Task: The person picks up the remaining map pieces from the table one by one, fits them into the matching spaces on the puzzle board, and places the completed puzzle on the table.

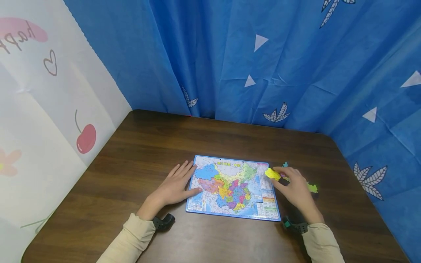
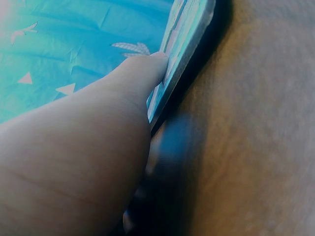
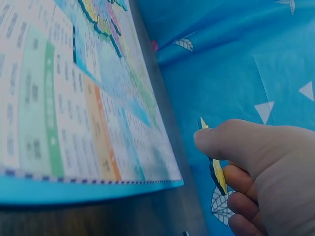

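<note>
A hand pinches a yellow puzzle piece beside a bright map board.
Nearest are two cream sleeves (image 1: 131, 233), with a dark band (image 1: 163, 221) on each wrist. Next come the hands. The left hand (image 1: 172, 186) lies flat at the left side of the map board (image 1: 271, 204), its fingers straight and spread, its thumb touching the board. The right hand (image 1: 295, 186) holds the yellow piece (image 1: 272, 174) tight between thumb and fingers, up by the board's right edge. The board lies flat, with lots of colored bits in its map. On the table (image 1: 158, 146), near the right hand, are a green piece (image 1: 312, 187) and, farther back, a blue-green piece (image 1: 285, 164). Behind the table hangs a blue curtain (image 1: 210, 54) with white triangles and leaves.
</note>
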Demonstrator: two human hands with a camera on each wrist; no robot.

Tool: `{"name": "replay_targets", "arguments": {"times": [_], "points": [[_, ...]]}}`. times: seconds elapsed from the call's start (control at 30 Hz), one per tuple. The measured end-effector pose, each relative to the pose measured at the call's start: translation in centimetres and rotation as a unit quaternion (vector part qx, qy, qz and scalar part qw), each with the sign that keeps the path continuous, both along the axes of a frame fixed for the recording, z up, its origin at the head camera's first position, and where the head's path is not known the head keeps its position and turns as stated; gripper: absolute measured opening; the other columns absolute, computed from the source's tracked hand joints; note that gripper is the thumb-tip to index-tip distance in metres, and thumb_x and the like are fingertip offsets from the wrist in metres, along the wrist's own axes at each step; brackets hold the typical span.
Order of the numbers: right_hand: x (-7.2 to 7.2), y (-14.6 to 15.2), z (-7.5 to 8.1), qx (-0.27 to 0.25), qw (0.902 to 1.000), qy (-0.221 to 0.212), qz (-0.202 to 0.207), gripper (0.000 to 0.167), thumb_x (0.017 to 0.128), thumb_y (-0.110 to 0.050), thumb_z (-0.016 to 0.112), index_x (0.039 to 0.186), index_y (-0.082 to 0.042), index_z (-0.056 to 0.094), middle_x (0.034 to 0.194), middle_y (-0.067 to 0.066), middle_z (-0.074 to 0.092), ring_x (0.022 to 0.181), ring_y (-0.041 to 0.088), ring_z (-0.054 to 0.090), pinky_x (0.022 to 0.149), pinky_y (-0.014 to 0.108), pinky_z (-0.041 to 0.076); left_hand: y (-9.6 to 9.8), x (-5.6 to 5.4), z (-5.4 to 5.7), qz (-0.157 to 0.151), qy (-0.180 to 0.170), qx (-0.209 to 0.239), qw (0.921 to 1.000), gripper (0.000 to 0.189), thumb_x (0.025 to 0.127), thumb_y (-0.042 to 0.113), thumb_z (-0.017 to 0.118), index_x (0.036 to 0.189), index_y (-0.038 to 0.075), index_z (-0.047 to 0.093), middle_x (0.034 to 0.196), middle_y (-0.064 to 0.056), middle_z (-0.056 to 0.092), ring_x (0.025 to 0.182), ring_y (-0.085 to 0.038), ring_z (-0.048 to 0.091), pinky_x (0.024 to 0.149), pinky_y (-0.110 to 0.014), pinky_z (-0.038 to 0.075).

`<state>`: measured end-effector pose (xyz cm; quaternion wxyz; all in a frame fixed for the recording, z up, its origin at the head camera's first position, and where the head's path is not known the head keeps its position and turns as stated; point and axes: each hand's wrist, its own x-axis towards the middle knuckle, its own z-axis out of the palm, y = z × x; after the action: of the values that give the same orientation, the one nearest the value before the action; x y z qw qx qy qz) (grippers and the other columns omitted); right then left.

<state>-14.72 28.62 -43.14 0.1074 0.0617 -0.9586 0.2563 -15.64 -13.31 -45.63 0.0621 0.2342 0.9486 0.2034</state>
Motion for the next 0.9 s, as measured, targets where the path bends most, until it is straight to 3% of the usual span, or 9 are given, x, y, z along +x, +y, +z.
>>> {"name": "replay_targets", "arguments": {"times": [0.43, 0.9], "points": [[-0.5, -1.5, 0.7, -0.004, 0.9996, 0.014, 0.024, 0.046, 0.085, -0.017, 0.085, 0.127, -0.005, 0.068, 0.122, 0.017, 0.07, 0.111, 0.034, 0.059, 0.09, 0.058, 0.058, 0.0, 0.0, 0.0, 0.0, 0.003, 0.0, 1.0, 0.093, 0.096, 0.066, 0.056, 0.163, 0.009, 0.027, 0.172, -0.012, 0.019, 0.161, -0.032, 0.011, 0.13, -0.054, 0.008], [-0.9, -3.2, 0.8, -0.012, 0.9988, 0.014, 0.046, 0.046, 0.085, -0.019, 0.086, 0.126, -0.007, 0.07, 0.126, 0.016, 0.069, 0.121, 0.038, 0.059, 0.103, 0.068, 0.047, 0.0, 0.0, -0.2, -0.002, 0.007, -0.001, 1.0, 0.094, 0.095, 0.068, 0.055, 0.163, 0.009, 0.028, 0.172, -0.012, 0.019, 0.161, -0.032, 0.011, 0.13, -0.054, 0.009]]}}
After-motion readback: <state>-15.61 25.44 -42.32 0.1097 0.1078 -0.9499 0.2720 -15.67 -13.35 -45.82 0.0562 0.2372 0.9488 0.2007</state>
